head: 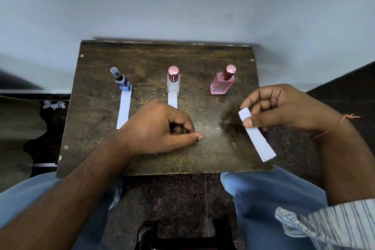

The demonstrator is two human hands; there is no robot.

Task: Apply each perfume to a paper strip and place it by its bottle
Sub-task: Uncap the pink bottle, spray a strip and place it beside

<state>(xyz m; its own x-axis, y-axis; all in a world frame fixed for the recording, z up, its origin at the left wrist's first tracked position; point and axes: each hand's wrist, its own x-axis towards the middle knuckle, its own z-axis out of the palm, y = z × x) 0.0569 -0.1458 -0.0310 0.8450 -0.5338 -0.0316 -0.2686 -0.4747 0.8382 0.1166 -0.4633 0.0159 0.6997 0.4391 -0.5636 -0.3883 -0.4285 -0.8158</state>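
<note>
Three perfume bottles stand in a row on a dark wooden board [142, 61]: a blue bottle [123, 82] with a clear cap at the left, a clear bottle [173, 83] with a pink cap in the middle, a pink bottle [222, 84] at the right. A white paper strip [124, 110] lies in front of the blue bottle. Another strip [172, 102] lies in front of the clear bottle, its near end hidden under my left hand [162, 128]. That hand rests on the board with fingers curled, holding nothing visible. My right hand [274, 107] pinches a stack of white strips [256, 140] right of the pink bottle.
The board rests across my knees in blue trousers [263, 199], its far edge against a grey wall [182, 6]. Scraps of white paper [54, 104] lie on the dark floor to the left. A dark stool part [148, 233] shows below between my legs.
</note>
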